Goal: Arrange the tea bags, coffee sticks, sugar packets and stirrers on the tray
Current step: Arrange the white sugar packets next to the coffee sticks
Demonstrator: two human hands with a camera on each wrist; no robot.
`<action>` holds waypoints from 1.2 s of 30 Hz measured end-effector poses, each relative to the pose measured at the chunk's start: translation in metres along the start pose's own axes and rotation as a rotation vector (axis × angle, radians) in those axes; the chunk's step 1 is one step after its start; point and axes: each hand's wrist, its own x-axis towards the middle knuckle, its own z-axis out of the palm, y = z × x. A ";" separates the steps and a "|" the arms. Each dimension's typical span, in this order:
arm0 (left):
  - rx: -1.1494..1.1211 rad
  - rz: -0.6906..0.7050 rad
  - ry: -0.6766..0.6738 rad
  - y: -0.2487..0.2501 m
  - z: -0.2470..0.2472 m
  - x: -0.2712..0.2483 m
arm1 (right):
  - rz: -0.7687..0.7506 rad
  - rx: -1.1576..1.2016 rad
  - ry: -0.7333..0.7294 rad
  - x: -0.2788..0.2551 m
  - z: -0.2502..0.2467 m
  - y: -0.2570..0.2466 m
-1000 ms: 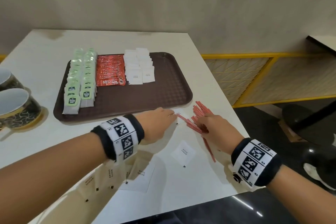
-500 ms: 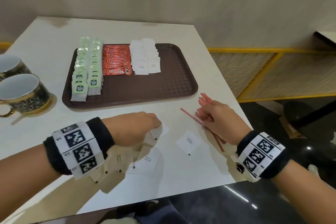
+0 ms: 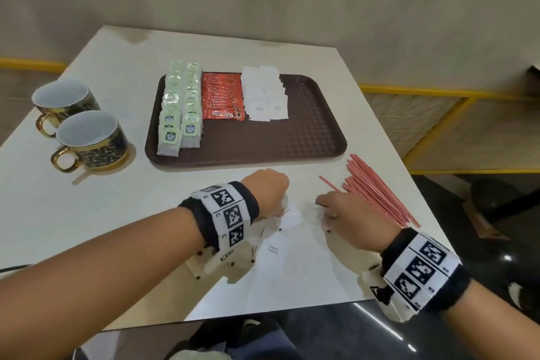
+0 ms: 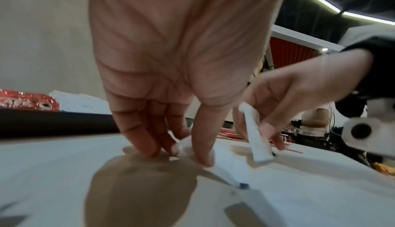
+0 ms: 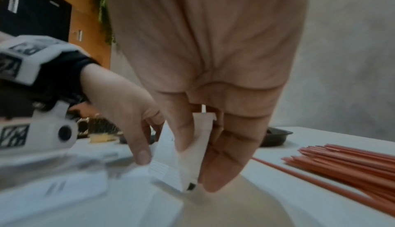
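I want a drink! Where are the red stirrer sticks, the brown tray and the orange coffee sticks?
Red plastic stirrers (image 3: 377, 187), head view, mid-bundle.
Brown plastic tray (image 3: 292, 137), head view, bare floor.
Orange coffee sticks (image 3: 222, 96), head view, middle.

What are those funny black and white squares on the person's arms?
Both forearms are bare, with no sleeves. Each wrist wears a black fabric band: the left wristband and the right wristband. White panels printed with blocky black square code markers and tiny numbers wrap round each. A small white camera housing with a round dark lens hangs under each. The hands wear no gloves.
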 end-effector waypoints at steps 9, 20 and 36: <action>-0.756 0.101 0.139 -0.029 -0.032 -0.047 | -0.138 0.584 0.335 0.007 -0.032 -0.043; -1.302 0.006 0.248 -0.056 -0.032 -0.098 | -0.273 0.763 0.154 0.023 -0.039 -0.118; -1.935 -0.299 0.314 -0.105 -0.001 -0.145 | -0.157 -0.160 -0.190 0.030 0.036 -0.150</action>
